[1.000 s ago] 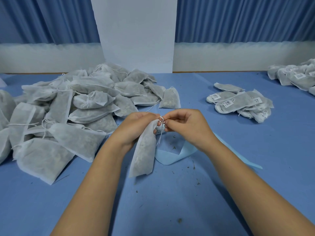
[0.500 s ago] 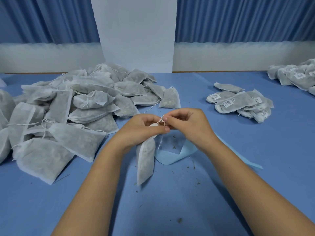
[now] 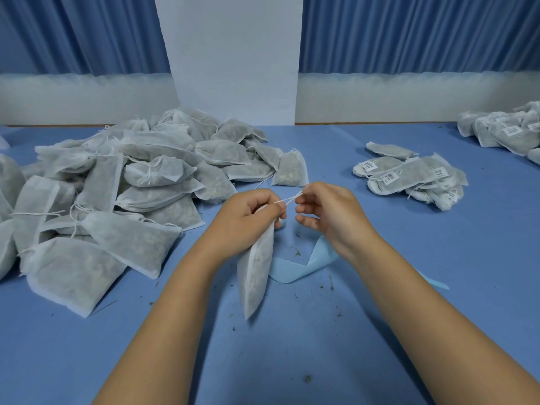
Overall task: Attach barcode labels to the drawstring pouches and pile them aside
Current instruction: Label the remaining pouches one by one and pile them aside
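Both forearms reach over the table [image 3: 438, 287]: left hand [image 3: 248, 220] grips the hanging pouch [image 3: 255, 273] by its neck, right hand [image 3: 327, 213] pinches its drawstring [image 3: 287, 200] taut between them.

A small packing workroom, judging by the blue-covered table [image 3: 438, 287] heaped with unlabelled pouches [image 3: 117, 194] (barcoded ones [image 3: 409, 179] piled apart) before blue curtains [image 3: 418, 33].

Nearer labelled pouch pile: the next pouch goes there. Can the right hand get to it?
Probably yes: bare table lies between the right hand and the pile, though it pinches the drawstring.
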`<state>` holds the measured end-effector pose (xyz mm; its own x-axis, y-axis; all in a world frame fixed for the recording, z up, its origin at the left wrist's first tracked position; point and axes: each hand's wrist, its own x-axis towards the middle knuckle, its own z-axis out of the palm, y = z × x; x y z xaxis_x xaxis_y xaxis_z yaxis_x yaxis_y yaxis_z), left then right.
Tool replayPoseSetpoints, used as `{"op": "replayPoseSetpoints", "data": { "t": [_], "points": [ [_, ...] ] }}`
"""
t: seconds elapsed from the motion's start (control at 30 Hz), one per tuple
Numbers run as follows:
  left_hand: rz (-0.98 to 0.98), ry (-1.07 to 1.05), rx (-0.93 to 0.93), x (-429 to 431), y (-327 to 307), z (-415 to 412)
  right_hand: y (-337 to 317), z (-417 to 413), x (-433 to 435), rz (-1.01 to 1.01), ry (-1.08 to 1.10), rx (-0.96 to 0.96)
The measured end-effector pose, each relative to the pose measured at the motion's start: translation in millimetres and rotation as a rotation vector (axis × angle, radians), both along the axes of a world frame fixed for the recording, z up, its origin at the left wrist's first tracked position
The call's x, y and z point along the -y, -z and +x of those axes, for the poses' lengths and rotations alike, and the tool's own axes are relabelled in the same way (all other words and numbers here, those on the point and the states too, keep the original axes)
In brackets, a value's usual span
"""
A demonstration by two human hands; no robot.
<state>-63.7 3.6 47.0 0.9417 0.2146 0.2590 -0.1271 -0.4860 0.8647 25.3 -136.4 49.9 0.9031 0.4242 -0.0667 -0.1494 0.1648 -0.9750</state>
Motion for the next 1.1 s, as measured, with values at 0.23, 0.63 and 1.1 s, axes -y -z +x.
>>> {"op": "replayPoseSetpoints", "data": {
  "t": [0.23, 0.63, 1.1],
  "points": [
    [0.08, -0.002, 0.03, 0.6, 1.3, 3.0, 1.4, 1.9, -1.5, 0.108, -0.005, -0.109],
    [-0.26, 0.083, -0.236, -14.5, -2.9, -0.5, -6.8, 0.5, 2.9, 0.241, -0.008, 0.11],
    [-0.565, -0.239, -0.067, -19.1, -0.2, 4.9, 12.9, -18.0, 0.0, -0.376, -0.155, 1.042]
  ]
}}
